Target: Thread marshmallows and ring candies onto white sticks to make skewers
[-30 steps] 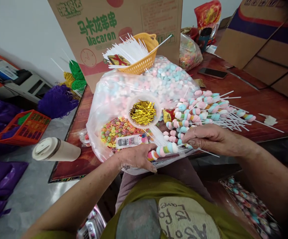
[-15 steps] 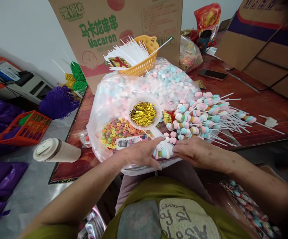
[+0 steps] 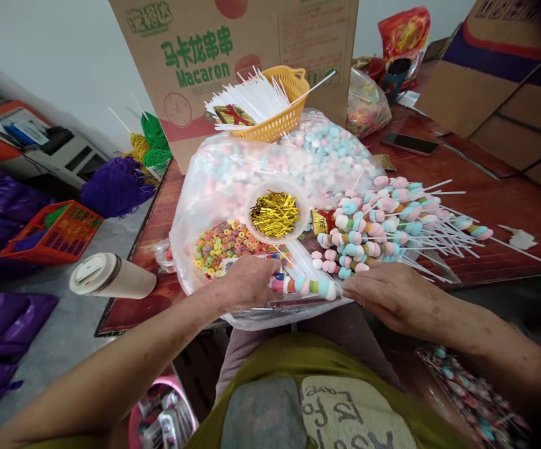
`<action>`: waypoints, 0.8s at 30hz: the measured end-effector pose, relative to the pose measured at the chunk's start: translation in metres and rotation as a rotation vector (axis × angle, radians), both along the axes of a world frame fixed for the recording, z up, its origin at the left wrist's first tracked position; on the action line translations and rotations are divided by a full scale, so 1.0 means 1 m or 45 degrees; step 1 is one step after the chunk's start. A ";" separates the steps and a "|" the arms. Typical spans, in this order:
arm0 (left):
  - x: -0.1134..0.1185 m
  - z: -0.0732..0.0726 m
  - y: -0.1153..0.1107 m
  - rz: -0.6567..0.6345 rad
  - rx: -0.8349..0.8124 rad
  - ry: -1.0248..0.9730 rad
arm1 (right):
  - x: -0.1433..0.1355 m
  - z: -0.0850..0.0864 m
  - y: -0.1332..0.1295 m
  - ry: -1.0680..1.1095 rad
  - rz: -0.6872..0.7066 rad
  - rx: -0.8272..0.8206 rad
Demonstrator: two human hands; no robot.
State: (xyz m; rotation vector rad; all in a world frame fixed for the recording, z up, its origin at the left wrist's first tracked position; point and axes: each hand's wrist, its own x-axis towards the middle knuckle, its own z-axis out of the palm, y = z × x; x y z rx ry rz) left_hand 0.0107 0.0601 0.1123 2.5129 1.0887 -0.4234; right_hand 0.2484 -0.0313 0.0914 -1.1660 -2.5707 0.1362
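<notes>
A candy skewer point(image 3: 315, 287) in pink, blue and green lies sideways in a clear wrapper near the front edge. My left hand point(image 3: 249, 284) is closed on its left end, where a printed label shows. At the right end, the fingertips of my right hand point(image 3: 383, 293) are pressed together near the wrapper; what they hold, if anything, is too small to make out. Loose white sticks point(image 3: 303, 259) lie just behind the skewer. Ring-shaped candies point(image 3: 219, 246) and a bowl of gold twist ties point(image 3: 274, 213) sit behind my left hand.
Finished skewers point(image 3: 383, 224) are piled at the right. A yellow basket point(image 3: 282, 121) of white sticks stands on the big marshmallow bag point(image 3: 233, 162). A lidded cup point(image 3: 111, 275) is at the left edge, a phone point(image 3: 409, 144) at the back right.
My left hand has moved left and closed on the skewer's left end. More of the wrapped skewer shows between the hands. My right hand sits slightly further right.
</notes>
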 end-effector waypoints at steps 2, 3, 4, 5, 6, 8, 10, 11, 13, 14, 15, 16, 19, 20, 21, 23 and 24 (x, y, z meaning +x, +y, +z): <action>0.002 0.001 -0.005 -0.013 0.105 0.061 | 0.000 -0.001 0.000 0.075 -0.023 -0.006; 0.003 0.002 -0.007 -0.023 0.090 0.058 | -0.001 -0.002 0.000 0.103 -0.030 0.014; 0.003 0.001 -0.008 -0.029 0.038 0.038 | -0.003 -0.003 0.001 0.115 -0.030 0.044; 0.003 0.001 -0.008 -0.032 -0.049 0.007 | -0.005 -0.004 0.001 0.105 -0.020 0.081; 0.004 0.000 -0.009 -0.038 -0.166 -0.030 | -0.008 -0.005 0.003 0.080 0.002 0.119; 0.006 -0.003 -0.008 -0.068 -0.401 -0.096 | -0.015 -0.007 0.006 0.012 0.080 0.174; 0.010 -0.009 -0.008 -0.112 -0.498 -0.098 | -0.022 -0.009 0.010 -0.058 0.159 0.174; 0.011 -0.011 -0.007 -0.132 -0.507 -0.081 | -0.024 -0.011 0.011 -0.082 0.194 0.154; 0.011 -0.013 -0.002 -0.150 -0.551 -0.095 | -0.026 -0.013 0.015 -0.090 0.222 0.101; 0.010 -0.013 0.001 -0.147 -0.603 -0.142 | -0.025 -0.014 0.016 -0.065 0.216 0.078; 0.007 -0.011 0.005 -0.136 -0.653 -0.203 | -0.023 -0.015 0.017 -0.022 0.196 0.057; 0.002 -0.007 0.009 -0.125 -0.683 -0.256 | -0.020 -0.015 0.017 0.036 0.168 0.046; -0.012 0.002 0.019 -0.144 -0.704 -0.207 | -0.012 -0.013 0.016 0.201 0.104 0.066; -0.015 0.004 0.020 -0.153 -0.751 -0.157 | -0.011 -0.012 0.015 0.228 0.104 0.084; -0.018 0.004 0.020 -0.142 -0.836 -0.119 | -0.010 -0.010 0.014 0.230 0.116 0.101; -0.021 0.001 0.018 -0.051 -1.044 -0.122 | -0.010 -0.007 0.012 0.169 0.148 0.133; -0.021 -0.001 0.017 0.002 -1.103 -0.155 | -0.011 -0.006 0.011 0.117 0.167 0.147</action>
